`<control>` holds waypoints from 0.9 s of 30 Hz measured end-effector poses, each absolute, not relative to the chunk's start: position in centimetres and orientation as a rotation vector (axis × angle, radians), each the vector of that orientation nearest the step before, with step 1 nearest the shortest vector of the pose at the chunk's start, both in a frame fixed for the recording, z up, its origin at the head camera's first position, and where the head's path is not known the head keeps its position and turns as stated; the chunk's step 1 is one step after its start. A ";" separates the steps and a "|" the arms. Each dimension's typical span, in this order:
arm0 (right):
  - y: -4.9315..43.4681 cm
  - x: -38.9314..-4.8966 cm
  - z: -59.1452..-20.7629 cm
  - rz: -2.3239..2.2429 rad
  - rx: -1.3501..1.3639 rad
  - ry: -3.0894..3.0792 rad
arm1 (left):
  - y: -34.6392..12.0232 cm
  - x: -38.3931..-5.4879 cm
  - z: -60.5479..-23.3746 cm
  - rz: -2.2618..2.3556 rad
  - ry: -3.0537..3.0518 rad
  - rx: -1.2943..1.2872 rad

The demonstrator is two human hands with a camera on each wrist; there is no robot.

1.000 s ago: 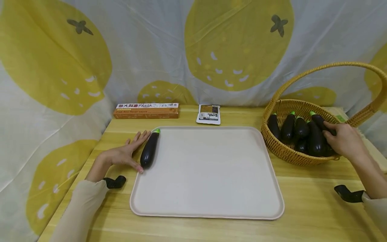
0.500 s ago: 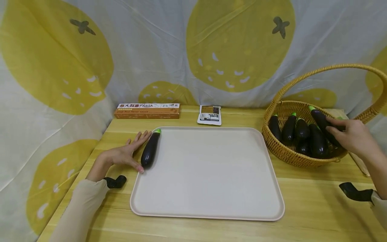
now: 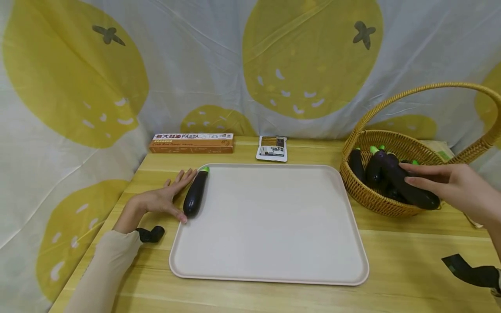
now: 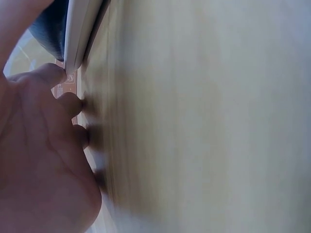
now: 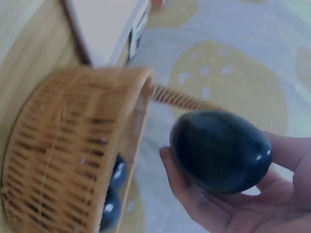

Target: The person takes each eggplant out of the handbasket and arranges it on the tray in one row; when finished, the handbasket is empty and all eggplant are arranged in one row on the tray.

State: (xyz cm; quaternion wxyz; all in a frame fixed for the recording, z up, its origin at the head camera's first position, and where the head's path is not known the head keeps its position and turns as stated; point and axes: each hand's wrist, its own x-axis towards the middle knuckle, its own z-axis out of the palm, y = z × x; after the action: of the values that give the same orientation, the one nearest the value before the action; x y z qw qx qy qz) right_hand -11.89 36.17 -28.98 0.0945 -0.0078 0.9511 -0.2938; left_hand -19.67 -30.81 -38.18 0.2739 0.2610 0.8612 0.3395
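Note:
In the head view my right hand (image 3: 462, 187) pinches a dark eggplant (image 3: 411, 187) above the wicker basket (image 3: 375, 206), its green stem end pointing back and left. The right wrist view shows the held eggplant (image 5: 221, 151) end-on, clear of the basket's rim. Several more eggplants (image 3: 356, 164) lie inside the basket, partly covered by the held one. My left hand (image 3: 160, 200) rests at the left edge of the white tray (image 3: 274, 226), fingers spread. Thumb and fingertips touch the rim. Beside it, another eggplant (image 3: 195, 193) lies along the tray's left side.
Behind the tray stand a pasta box (image 3: 192, 144) and a small flat packet (image 3: 272, 148). The basket's tall handle (image 3: 422, 87) arches over its opening. A lemon-print cloth (image 3: 219, 65) hangs behind the wooden table (image 3: 305, 300).
My right hand has lifted one eggplant out of the pile and swung it leftward and toward me over the basket. The left hand has stayed put.

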 end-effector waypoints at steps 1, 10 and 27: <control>35.9 -11.7 -28.9 -0.882 -0.039 2.805 | -30.9 -19.7 -38.2 0.914 2.316 0.702; 31.4 -10.7 -28.3 -0.943 -0.169 2.704 | -31.0 -19.5 -38.2 0.909 2.324 0.698; 17.9 -15.6 -29.5 -1.229 -0.451 2.462 | -30.6 -19.6 -38.1 0.875 2.347 0.675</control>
State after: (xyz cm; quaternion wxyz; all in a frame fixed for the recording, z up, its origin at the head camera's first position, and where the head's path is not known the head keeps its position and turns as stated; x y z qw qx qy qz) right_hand -15.58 17.95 -29.54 0.1759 -0.1592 0.8692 -0.4339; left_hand -19.64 -30.58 -38.14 0.2705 0.2504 0.8710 0.3247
